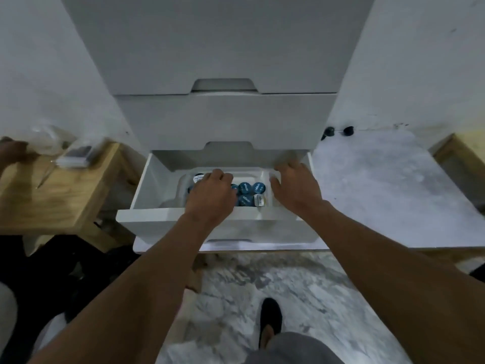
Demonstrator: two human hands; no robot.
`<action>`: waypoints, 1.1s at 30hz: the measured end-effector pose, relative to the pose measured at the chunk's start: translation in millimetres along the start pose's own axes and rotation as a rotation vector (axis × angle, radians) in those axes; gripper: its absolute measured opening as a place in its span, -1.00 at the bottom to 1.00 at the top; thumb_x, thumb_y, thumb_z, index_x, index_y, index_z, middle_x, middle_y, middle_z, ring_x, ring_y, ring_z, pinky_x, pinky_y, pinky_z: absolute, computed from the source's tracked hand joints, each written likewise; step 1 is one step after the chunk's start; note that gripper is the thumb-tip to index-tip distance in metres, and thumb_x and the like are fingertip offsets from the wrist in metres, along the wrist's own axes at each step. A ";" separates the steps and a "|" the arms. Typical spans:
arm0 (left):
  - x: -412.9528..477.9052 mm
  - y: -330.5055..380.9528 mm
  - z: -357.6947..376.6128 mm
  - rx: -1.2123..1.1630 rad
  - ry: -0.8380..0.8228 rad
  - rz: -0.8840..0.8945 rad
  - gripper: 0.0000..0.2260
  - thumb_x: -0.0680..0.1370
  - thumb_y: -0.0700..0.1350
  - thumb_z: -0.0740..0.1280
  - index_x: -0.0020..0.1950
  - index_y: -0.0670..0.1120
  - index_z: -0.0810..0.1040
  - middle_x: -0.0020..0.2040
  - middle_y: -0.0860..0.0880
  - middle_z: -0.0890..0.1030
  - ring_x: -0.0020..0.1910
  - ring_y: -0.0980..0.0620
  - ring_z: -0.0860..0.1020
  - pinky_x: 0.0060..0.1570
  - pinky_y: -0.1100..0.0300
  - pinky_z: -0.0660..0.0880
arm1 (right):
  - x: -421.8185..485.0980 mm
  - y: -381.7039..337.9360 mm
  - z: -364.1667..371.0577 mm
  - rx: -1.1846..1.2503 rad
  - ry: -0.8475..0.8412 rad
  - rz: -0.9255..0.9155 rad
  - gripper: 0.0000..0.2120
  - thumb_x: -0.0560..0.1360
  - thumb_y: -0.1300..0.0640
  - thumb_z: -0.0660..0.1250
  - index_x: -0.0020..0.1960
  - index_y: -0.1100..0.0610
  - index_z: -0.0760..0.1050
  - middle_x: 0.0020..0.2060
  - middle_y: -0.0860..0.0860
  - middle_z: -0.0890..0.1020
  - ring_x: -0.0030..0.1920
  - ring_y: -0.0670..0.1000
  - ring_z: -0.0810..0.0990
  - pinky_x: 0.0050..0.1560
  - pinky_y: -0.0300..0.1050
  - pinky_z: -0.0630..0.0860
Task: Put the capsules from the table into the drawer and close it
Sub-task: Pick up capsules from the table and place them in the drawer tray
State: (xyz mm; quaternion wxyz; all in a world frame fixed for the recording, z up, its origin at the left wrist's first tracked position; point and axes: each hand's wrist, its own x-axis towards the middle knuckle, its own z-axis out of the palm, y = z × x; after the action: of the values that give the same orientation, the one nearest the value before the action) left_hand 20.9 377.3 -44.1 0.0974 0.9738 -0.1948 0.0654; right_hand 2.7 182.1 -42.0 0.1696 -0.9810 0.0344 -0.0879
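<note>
The lowest white drawer (147, 214) of a white drawer unit stands pulled out. Inside it lies a white tray (259, 170) with several blue-lidded capsules (246, 189) and a white-lidded one (259, 200). My left hand (210, 195) reaches down over the left part of the tray, fingers curled downward among the capsules. Whether it holds one is hidden under the hand. A dark-lidded capsule (198, 177) shows just beside its fingers. My right hand (294, 185) hovers over the right end of the drawer, fingers loosely spread and holding nothing.
A wooden table (60, 200) stands left of the drawer unit with a clear plastic bag (70, 156) on it, and another person's hand (13, 151) at its far edge. More wooden furniture (459, 158) is at the right. My foot (270, 319) is on the marble floor below.
</note>
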 end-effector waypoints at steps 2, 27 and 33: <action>-10.0 25.2 -1.7 -0.011 -0.011 0.085 -0.71 0.57 -0.04 0.19 0.21 -0.15 0.46 0.14 -0.15 0.50 0.09 -0.15 0.49 0.00 -0.05 0.50 | -25.7 11.6 -15.6 -0.028 0.029 0.052 -0.66 0.54 0.06 0.22 0.26 0.17 0.43 0.18 0.19 0.51 0.19 0.22 0.46 0.12 0.08 0.48; 61.1 282.6 15.7 -0.105 0.252 0.298 -0.77 0.51 -0.11 0.32 0.08 -0.23 0.55 -0.02 -0.17 0.62 -0.05 -0.17 0.58 -0.14 0.03 0.52 | -79.4 247.4 -144.7 -0.107 0.107 0.114 -0.60 0.58 0.00 0.19 0.35 0.15 0.38 0.29 0.11 0.49 0.29 0.15 0.44 0.21 0.02 0.43; 100.8 342.5 36.1 -0.153 0.251 0.149 -0.72 0.55 -0.06 0.28 0.15 -0.22 0.53 0.06 -0.15 0.60 0.02 -0.15 0.57 -0.09 0.03 0.52 | -35.8 324.5 -164.1 -0.084 0.038 0.036 -0.64 0.57 0.02 0.20 0.28 0.19 0.42 0.17 0.13 0.55 0.17 0.17 0.51 0.13 0.01 0.48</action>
State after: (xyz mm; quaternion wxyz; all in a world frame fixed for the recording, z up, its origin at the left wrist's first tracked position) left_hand -17.8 22.5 -6.3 0.1896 0.9306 -0.2573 0.1784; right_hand -74.9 -173.1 -5.6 0.1290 -0.9847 0.0587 -0.1018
